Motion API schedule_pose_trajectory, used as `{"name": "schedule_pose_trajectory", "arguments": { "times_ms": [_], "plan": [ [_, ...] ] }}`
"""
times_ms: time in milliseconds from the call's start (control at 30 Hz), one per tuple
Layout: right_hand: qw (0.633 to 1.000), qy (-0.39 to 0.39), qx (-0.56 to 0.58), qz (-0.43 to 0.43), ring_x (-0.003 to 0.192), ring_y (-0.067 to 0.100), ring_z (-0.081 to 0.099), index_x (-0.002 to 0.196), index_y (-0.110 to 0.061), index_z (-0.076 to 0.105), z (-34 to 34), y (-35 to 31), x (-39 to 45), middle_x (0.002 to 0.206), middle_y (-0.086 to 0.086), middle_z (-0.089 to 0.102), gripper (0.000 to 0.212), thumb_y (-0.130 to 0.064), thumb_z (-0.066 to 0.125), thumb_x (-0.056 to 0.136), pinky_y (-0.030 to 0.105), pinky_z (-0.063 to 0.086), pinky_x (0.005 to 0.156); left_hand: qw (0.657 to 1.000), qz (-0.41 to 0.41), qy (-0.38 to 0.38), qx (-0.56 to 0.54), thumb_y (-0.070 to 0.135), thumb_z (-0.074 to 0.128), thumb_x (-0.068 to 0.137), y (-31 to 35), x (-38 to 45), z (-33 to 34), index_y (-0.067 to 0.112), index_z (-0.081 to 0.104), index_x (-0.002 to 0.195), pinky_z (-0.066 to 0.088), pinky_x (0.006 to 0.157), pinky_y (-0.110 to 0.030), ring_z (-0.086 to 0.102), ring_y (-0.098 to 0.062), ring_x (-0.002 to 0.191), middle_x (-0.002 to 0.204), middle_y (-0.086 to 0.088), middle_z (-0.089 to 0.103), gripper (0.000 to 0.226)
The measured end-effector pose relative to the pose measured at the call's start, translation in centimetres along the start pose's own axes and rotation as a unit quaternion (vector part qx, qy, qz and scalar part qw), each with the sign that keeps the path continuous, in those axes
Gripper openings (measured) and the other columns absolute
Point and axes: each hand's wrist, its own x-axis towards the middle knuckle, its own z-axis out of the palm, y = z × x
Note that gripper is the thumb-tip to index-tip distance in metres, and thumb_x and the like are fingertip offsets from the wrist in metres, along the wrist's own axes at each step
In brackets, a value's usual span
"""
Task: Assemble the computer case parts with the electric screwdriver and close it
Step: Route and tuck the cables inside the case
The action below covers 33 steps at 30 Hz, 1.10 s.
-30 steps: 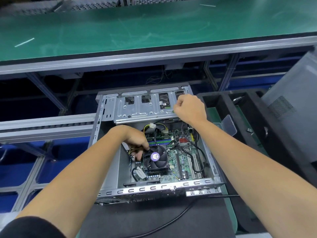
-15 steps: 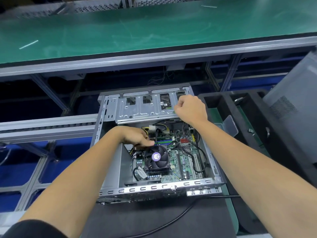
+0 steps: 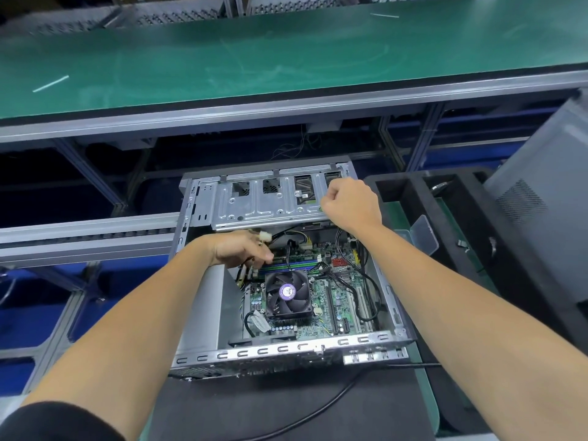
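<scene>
Computer case: open, lid off, lying flat on a dark mat; taken as landmark for all entries below.
Motherboard: exposed in the case floor, right of the bare grey inner wall.
CPU fan: black, purple centre sticker, near the middle of the case interior.
Drive cage: silver perforated bracket spanning the far end of the case, tilted up above the board.
Left hand: inside the case, just beyond the fan; fingers curled down among the yellow and black cables. Cannot tell whether a cable is actually pinched.
Right hand: clenched at the far right corner of the case, on the right end of the drive cage; whatever lies inside the fist is hidden.
Black foam tray: directly right of the case, a clear plastic lid in it.
Grey side panel: leaning upright beyond the tray, far right of the case.
Black cable: running across the mat in front of the case.
Green conveyor belt: behind the case, raised.
Electric screwdriver: not located in view.
</scene>
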Motion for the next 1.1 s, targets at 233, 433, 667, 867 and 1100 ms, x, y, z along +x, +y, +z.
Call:
{"name": "schedule_pose_trajectory", "arguments": {
  "times_ms": [233, 433, 667, 867, 1100],
  "plan": [
    [1.000, 0.000, -0.002, -0.003, 0.065, 0.021, 0.055, 0.076, -0.014, 0.064, 0.0, 0.0, 0.0, 0.072, 0.000, 0.065, 0.012, -0.018, 0.055, 0.083, 0.027, 0.036, 0.057, 0.996, 0.051, -0.046, -0.056, 0.026, 0.061, 0.064, 0.0, 0.1, 0.0, 0.017, 0.067, 0.099, 0.026, 0.082, -0.033, 0.038, -0.016, 0.086, 0.082, 0.003, 0.050, 0.037],
    [1.000, 0.005, -0.009, -0.006, 0.064, 0.021, 0.054, 0.077, -0.012, 0.066, 0.0, 0.0, 0.0, 0.074, 0.001, 0.067, 0.013, -0.018, 0.056, 0.083, 0.026, 0.034, 0.055, 0.983, 0.031, 0.022, 0.177, 0.030, 0.072, 0.082, 0.4, 0.9, 0.1, 0.026, 0.072, 0.083, 0.036, 0.089, -0.026, 0.059, 0.009, 0.080, 0.083, 0.021, 0.068, 0.004],
    [1.000, 0.002, -0.010, -0.006, 0.064, 0.021, 0.055, 0.076, -0.014, 0.065, 0.0, 0.0, 0.0, 0.073, -0.001, 0.065, 0.013, -0.018, 0.054, 0.083, 0.024, 0.032, 0.053, 0.983, 0.010, -0.027, 0.179, 0.036, 0.072, 0.072, 1.5, 0.6, 1.0, 0.017, 0.058, 0.100, 0.037, 0.074, -0.024, 0.050, -0.007, 0.079, 0.092, 0.009, 0.054, 0.037],
    [1.000, 0.000, -0.012, -0.007, 0.067, 0.021, 0.055, 0.077, -0.015, 0.064, 0.0, -0.2, -0.1, 0.075, 0.000, 0.066, 0.012, -0.018, 0.054, 0.084, 0.026, 0.033, 0.055, 0.961, 0.024, -0.013, 0.274, 0.019, 0.081, 0.072, 1.8, 0.7, 1.1, 0.025, 0.070, 0.081, 0.036, 0.065, -0.019, 0.048, 0.004, 0.058, 0.058, 0.023, 0.054, 0.015],
    [1.000, -0.002, -0.014, -0.008, 0.067, 0.022, 0.056, 0.079, -0.015, 0.064, -0.1, -0.2, -0.2, 0.075, 0.000, 0.066, 0.012, -0.018, 0.055, 0.084, 0.024, 0.032, 0.053, 0.966, -0.019, -0.093, 0.242, 0.010, 0.078, 0.073, 2.6, 0.1, 1.3, 0.023, 0.065, 0.099, 0.043, 0.070, -0.018, 0.056, -0.002, 0.071, 0.088, 0.012, 0.058, 0.032]
  ]
}}
